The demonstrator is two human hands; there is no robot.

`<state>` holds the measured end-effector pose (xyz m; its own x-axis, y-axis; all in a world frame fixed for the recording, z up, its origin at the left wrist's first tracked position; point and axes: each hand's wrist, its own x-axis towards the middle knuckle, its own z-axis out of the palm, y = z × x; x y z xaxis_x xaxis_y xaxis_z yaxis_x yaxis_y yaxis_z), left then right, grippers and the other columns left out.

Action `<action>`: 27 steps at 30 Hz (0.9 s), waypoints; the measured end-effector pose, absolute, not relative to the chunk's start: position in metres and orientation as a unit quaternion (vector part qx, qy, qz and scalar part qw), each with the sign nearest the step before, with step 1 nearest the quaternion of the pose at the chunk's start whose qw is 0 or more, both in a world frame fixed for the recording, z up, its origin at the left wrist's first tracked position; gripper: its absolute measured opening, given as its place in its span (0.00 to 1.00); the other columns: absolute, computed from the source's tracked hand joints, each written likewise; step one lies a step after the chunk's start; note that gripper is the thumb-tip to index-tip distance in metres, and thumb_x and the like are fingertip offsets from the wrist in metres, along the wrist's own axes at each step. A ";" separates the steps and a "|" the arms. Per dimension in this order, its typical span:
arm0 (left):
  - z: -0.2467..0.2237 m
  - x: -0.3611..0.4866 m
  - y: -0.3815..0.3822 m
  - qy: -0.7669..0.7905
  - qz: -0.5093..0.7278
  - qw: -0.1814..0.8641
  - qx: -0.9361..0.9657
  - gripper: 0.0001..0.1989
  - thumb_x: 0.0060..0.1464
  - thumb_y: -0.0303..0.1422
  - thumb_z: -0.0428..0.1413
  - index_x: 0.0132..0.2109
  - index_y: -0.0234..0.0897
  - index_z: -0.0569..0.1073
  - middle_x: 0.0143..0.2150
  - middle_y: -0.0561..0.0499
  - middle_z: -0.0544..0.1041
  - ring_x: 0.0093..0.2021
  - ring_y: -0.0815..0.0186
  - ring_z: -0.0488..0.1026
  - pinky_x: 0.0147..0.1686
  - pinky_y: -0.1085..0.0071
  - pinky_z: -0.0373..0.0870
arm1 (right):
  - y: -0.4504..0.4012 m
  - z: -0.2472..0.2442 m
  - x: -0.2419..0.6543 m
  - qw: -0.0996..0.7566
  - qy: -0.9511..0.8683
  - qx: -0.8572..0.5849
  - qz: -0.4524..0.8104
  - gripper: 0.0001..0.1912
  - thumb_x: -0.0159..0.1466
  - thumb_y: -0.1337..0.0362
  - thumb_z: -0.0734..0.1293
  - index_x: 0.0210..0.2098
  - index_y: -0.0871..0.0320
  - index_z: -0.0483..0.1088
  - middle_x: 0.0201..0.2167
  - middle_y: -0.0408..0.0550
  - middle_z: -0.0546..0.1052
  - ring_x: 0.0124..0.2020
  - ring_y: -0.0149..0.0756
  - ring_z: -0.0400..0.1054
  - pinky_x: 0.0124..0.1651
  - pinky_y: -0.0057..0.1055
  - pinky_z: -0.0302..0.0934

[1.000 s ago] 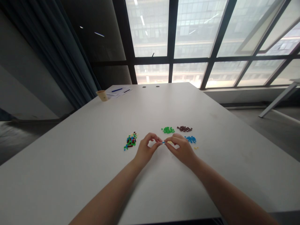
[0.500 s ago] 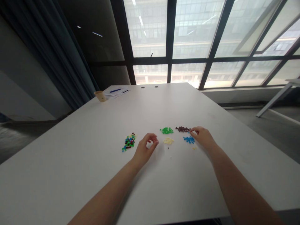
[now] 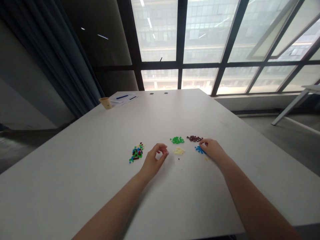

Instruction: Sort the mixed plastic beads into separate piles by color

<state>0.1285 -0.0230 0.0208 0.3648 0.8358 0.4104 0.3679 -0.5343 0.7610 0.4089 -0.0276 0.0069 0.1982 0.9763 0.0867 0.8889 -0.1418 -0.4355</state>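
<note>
My right hand is at the upper right edge of a pile of small blue pieces, partly covering it. Its thumb and forefinger are pinched together; whatever may be between them is too small to make out. My left hand hovers or rests between a mixed-colour pile and a pale yellow pile. Its fingers curve towards the thumb with a gap between the tips. Small green pieces and dark brown pieces lie in separate piles farther back.
A single dark piece lies in front of the pale yellow pile, and a few yellow bits sit near my right wrist. On the white table's far left are a tan cup and papers with a blue pen.
My right hand has shifted slightly left and down, from the brown pile's edge to the blue pile. My left hand keeps its curled pose. The view has shifted slightly.
</note>
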 end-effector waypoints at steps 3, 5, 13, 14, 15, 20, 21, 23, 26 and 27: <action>0.020 0.129 -0.022 0.396 0.420 0.275 0.769 0.08 0.52 0.35 0.51 0.40 0.39 0.65 0.32 0.53 0.72 0.35 0.70 0.69 0.37 0.71 0.64 | -0.027 0.009 0.409 0.210 -0.614 -0.752 0.112 0.13 0.51 0.66 0.59 0.31 0.58 0.74 0.23 0.46 0.71 0.24 0.31 0.61 0.29 0.25 0.52; 0.023 0.123 -0.017 0.422 0.440 0.253 0.752 0.08 0.51 0.36 0.51 0.38 0.38 0.66 0.32 0.53 0.72 0.34 0.70 0.69 0.36 0.72 0.65 | -0.028 0.011 0.409 0.231 -0.605 -0.754 0.107 0.13 0.51 0.65 0.59 0.30 0.58 0.74 0.20 0.45 0.69 0.22 0.30 0.59 0.27 0.25 0.51; 0.041 0.053 0.035 0.622 0.325 0.146 0.697 0.12 0.48 0.37 0.50 0.34 0.36 0.74 0.34 0.48 0.74 0.33 0.65 0.69 0.34 0.71 0.65 | -0.029 0.019 0.403 0.279 -0.579 -0.764 0.054 0.16 0.52 0.58 0.58 0.12 0.58 0.55 0.11 0.38 0.54 0.17 0.26 0.47 0.22 0.25 0.42; 0.038 0.048 0.038 0.641 0.265 0.136 0.707 0.11 0.47 0.35 0.50 0.33 0.36 0.75 0.34 0.47 0.74 0.33 0.64 0.69 0.35 0.70 0.64 | -0.030 0.019 0.403 0.277 -0.583 -0.762 0.055 0.17 0.52 0.58 0.58 0.12 0.58 0.52 0.11 0.38 0.52 0.16 0.26 0.46 0.21 0.25 0.41; 0.035 0.044 0.040 0.652 0.215 0.129 0.715 0.10 0.46 0.35 0.51 0.33 0.37 0.75 0.35 0.47 0.74 0.34 0.64 0.69 0.36 0.70 0.64 | -0.030 0.018 0.403 0.276 -0.587 -0.759 0.057 0.18 0.52 0.57 0.57 0.12 0.58 0.50 0.11 0.38 0.51 0.16 0.26 0.45 0.21 0.25 0.40; 0.023 0.051 0.034 0.674 0.064 0.100 0.729 0.08 0.44 0.36 0.53 0.31 0.41 0.75 0.38 0.47 0.74 0.38 0.61 0.70 0.35 0.70 0.64 | -0.031 0.019 0.402 0.274 -0.588 -0.758 0.065 0.19 0.52 0.55 0.57 0.12 0.57 0.47 0.11 0.38 0.49 0.16 0.25 0.44 0.21 0.25 0.40; 0.023 0.054 0.032 0.679 0.048 0.092 0.727 0.09 0.43 0.37 0.53 0.32 0.40 0.74 0.38 0.47 0.74 0.38 0.60 0.70 0.35 0.69 0.64 | -0.031 0.019 0.402 0.272 -0.587 -0.759 0.067 0.19 0.52 0.55 0.57 0.12 0.57 0.47 0.11 0.38 0.49 0.16 0.25 0.44 0.21 0.25 0.39; 0.025 0.060 0.028 0.689 0.026 0.074 0.721 0.10 0.44 0.39 0.53 0.33 0.40 0.73 0.39 0.46 0.74 0.39 0.58 0.70 0.33 0.68 0.65 | -0.030 0.020 0.401 0.271 -0.587 -0.759 0.071 0.20 0.52 0.55 0.57 0.12 0.57 0.47 0.11 0.38 0.49 0.16 0.25 0.44 0.21 0.25 0.40; 0.028 0.066 0.025 0.694 0.009 0.053 0.718 0.10 0.45 0.39 0.52 0.33 0.40 0.72 0.40 0.46 0.73 0.41 0.57 0.69 0.34 0.67 0.65 | -0.030 0.020 0.401 0.269 -0.590 -0.758 0.074 0.20 0.53 0.54 0.57 0.13 0.57 0.46 0.11 0.37 0.49 0.16 0.25 0.45 0.21 0.24 0.41; 0.029 0.067 0.024 0.693 0.008 0.050 0.719 0.09 0.45 0.38 0.51 0.33 0.40 0.72 0.40 0.46 0.73 0.41 0.57 0.69 0.34 0.67 0.65 | -0.031 0.020 0.401 0.268 -0.592 -0.756 0.073 0.20 0.53 0.54 0.57 0.13 0.57 0.46 0.11 0.37 0.49 0.16 0.25 0.46 0.21 0.24 0.41</action>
<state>0.0668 0.0239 0.0288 0.0388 0.9976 -0.0569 0.9960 -0.0340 0.0825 0.4005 -0.0305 0.0197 0.2879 0.9353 0.2060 0.8566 -0.1553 -0.4921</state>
